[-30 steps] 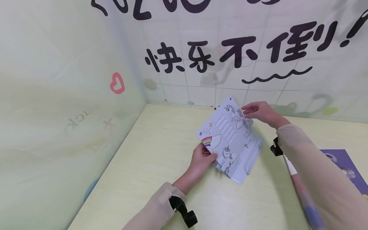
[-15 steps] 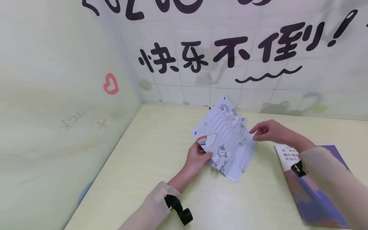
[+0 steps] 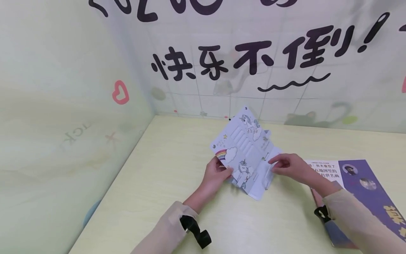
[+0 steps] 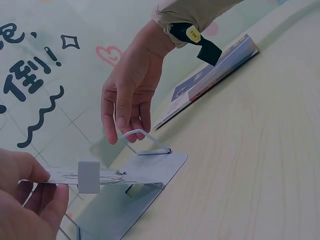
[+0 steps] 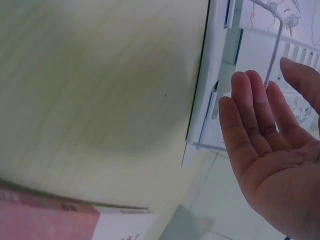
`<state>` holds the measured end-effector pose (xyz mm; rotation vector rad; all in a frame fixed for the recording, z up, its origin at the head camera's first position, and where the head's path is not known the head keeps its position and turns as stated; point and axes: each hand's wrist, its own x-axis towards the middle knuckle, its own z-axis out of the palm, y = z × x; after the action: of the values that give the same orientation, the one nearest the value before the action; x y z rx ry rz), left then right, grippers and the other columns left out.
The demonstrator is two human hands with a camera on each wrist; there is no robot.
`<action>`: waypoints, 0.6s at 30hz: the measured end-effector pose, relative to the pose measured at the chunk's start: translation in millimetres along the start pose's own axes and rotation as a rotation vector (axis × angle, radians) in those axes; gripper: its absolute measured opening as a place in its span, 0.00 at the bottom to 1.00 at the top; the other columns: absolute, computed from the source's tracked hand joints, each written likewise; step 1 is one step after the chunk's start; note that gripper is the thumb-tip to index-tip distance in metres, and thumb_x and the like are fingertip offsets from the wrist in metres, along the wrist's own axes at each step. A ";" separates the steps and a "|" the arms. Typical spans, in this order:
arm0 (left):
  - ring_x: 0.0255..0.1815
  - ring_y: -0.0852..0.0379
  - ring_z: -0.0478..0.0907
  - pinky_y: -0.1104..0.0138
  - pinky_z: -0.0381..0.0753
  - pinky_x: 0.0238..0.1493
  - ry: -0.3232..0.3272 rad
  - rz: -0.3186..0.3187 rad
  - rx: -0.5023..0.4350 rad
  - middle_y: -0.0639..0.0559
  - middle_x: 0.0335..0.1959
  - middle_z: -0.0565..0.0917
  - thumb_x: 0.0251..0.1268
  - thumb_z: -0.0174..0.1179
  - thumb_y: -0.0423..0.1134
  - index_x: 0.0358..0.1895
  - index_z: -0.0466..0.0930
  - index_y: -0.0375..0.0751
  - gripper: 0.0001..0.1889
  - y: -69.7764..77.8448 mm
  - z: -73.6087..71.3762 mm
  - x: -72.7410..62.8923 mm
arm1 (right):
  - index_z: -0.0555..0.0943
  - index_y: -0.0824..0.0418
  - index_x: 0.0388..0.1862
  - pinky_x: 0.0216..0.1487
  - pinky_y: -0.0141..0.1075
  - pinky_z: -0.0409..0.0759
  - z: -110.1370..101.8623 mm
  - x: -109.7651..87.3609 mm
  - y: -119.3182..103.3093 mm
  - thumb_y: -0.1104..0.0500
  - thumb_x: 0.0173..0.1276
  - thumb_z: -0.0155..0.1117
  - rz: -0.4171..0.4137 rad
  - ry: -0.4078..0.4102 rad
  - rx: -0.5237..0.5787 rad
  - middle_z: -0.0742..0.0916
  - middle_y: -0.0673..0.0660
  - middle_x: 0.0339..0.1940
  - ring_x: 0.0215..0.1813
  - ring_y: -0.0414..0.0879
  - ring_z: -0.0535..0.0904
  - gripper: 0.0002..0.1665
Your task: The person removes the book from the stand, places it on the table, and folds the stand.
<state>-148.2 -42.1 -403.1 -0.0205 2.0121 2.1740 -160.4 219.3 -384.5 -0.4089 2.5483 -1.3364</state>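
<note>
A white folding book stand (image 3: 252,146) printed with unicorns and a rainbow is unfolded on the table, its slotted panel raised above a flat base (image 3: 255,193). My left hand (image 3: 216,175) grips the panel's left edge, thumb on the printed face and fingers behind it. In the left wrist view a bent wire holder (image 4: 155,139) rises from the base's front. My right hand (image 3: 293,169) is at this wire, fingertips right beside its top bend. Seen from the right wrist, the thumb and fingers (image 5: 242,92) are apart and loosely bent.
A purple and pink book (image 3: 361,190) lies on the table (image 3: 152,169) under the right forearm. A printed cloth wall (image 3: 190,102) borders the table at the back, and another (image 3: 79,106) at the left.
My right hand has come down from beside the panel's upper right corner to the wire holder at the base. The left hand keeps its grip, and the head view has shifted slightly right.
</note>
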 end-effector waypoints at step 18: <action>0.37 0.55 0.75 0.66 0.81 0.37 -0.020 -0.033 -0.037 0.42 0.41 0.75 0.54 0.57 0.24 0.56 0.66 0.30 0.24 1.7 3.3 -4.7 | 0.80 0.74 0.42 0.34 0.29 0.77 10.5 5.5 0.0 0.62 0.57 0.67 0.111 0.062 0.024 0.84 0.56 0.30 0.34 0.43 0.79 0.18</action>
<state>-143.4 -39.5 -400.6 -0.0369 1.9473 2.1822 -162.1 209.3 -390.7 -0.2216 2.5609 -1.3574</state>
